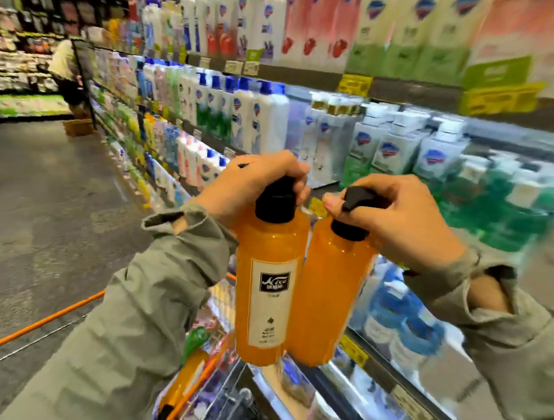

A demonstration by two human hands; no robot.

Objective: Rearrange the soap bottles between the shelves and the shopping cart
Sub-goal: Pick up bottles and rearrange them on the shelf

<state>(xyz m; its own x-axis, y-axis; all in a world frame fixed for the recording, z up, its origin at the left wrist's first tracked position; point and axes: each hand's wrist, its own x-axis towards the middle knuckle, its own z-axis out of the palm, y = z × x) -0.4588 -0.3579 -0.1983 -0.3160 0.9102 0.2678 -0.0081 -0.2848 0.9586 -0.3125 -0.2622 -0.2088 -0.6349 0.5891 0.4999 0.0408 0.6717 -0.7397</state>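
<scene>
Just below you sits the shopping cart [217, 404]. Your left hand [254, 188] grips the labelled soap bottle [267, 275] by its pump cap, and your right hand [397, 219] grips the second bottle [328, 296] likewise. They hang touching, probably for easy carrying, before the shelves [411, 91].
</scene>
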